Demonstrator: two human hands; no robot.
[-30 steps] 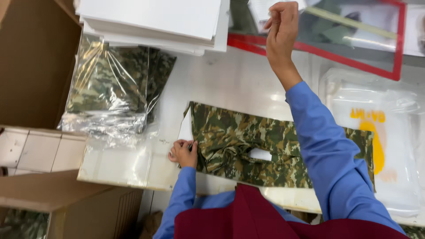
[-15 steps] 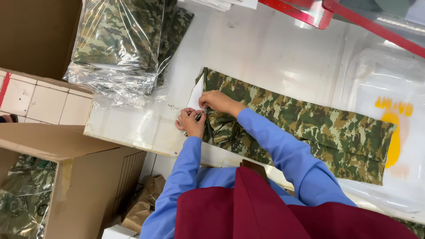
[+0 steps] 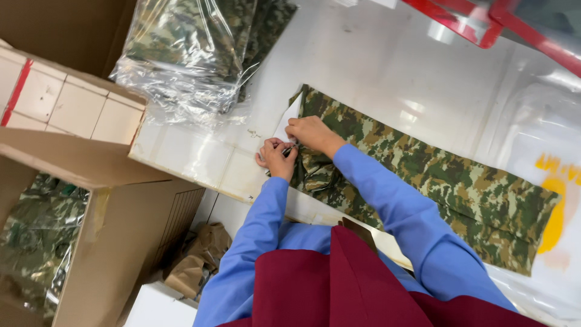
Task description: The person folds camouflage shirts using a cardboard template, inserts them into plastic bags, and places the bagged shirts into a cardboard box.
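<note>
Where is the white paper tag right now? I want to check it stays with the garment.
In the head view, the white paper tag lies at the left end of the camouflage garment, just above both hands, on the white table.

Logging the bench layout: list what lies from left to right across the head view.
Open cardboard box holding bagged camouflage cloth → clear bags of camouflage garments → left hand → right hand → long camouflage garment → clear bag with a yellow print.

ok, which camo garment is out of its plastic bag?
The long camo garment spread flat on the table, under both hands. The stack further up the table and those in the cardboard box are bagged.
</note>
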